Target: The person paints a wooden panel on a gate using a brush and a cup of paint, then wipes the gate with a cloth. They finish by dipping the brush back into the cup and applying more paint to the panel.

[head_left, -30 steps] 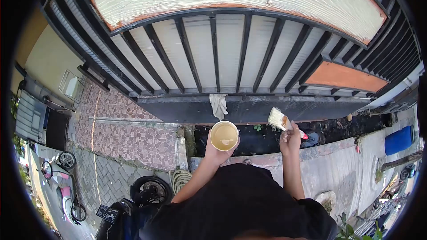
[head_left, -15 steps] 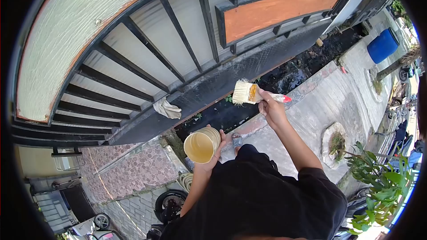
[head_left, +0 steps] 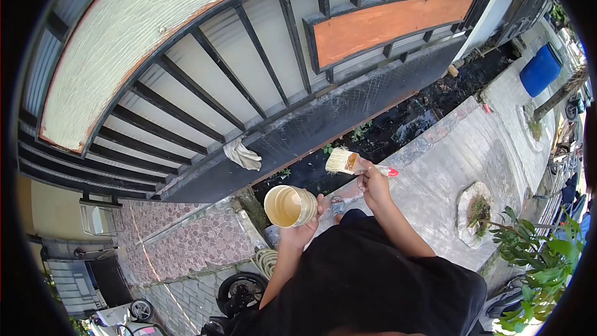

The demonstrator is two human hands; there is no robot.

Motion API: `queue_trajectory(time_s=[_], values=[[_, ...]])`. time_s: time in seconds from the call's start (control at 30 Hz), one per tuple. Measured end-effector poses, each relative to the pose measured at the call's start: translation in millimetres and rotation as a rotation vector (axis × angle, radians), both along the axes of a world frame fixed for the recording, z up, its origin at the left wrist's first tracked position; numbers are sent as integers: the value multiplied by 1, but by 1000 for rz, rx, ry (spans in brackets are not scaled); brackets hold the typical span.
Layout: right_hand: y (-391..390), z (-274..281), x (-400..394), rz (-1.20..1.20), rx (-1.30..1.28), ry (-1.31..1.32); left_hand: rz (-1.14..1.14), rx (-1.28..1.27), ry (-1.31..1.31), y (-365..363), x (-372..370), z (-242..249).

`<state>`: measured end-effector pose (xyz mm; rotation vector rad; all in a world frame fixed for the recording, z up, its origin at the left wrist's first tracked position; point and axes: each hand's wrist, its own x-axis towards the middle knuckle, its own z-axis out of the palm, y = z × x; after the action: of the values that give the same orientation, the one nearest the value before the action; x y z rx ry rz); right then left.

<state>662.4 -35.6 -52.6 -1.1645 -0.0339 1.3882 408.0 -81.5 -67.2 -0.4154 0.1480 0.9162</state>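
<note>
My left hand (head_left: 305, 229) is wrapped round a cream-coloured paint cup (head_left: 306, 207). The cup tilts so that its open mouth faces me, and its inside is coated pale yellow. In my right hand (head_left: 374, 185) is a wide paintbrush (head_left: 341, 161), gripped by its red-tipped handle. Its pale bristles point left, apart from the cup and above and to the right of it. Beyond both hands stands a black metal gate (head_left: 273, 56) with an orange panel (head_left: 392, 28) and a cream-painted panel (head_left: 134, 43).
A pale rag (head_left: 242, 154) lies on the gate's lower ledge. Between gate and concrete pavement (head_left: 429, 193) runs a dark water ditch (head_left: 305, 177). A blue barrel (head_left: 540, 70) stands far right, a leafy plant (head_left: 541, 267) lower right, a motorcycle wheel (head_left: 241, 294) lower left.
My right hand has lowered slightly with the brush, and its bristles sit lower. The cup has shifted a little to the right in view. The whole view has shifted slightly too.
</note>
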Motion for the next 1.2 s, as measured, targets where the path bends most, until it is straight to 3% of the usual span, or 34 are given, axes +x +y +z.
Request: queue_trajectory(time_s=[0.03,0.27,0.6,0.9,1.2], values=[[-2,4,-3,1,-18,-14,17,0,156,-4,-2,-5],[-18,30,-14,183,84,-213,133,144,209,-54,-17,-10],[-98,42,-26,279,54,-303,203,246,101,-124,-7,-16],[-146,34,5,150,101,-323,54,281,1,-139,7,-2],[-148,47,17,85,151,-253,81,314,120,-135,23,2]])
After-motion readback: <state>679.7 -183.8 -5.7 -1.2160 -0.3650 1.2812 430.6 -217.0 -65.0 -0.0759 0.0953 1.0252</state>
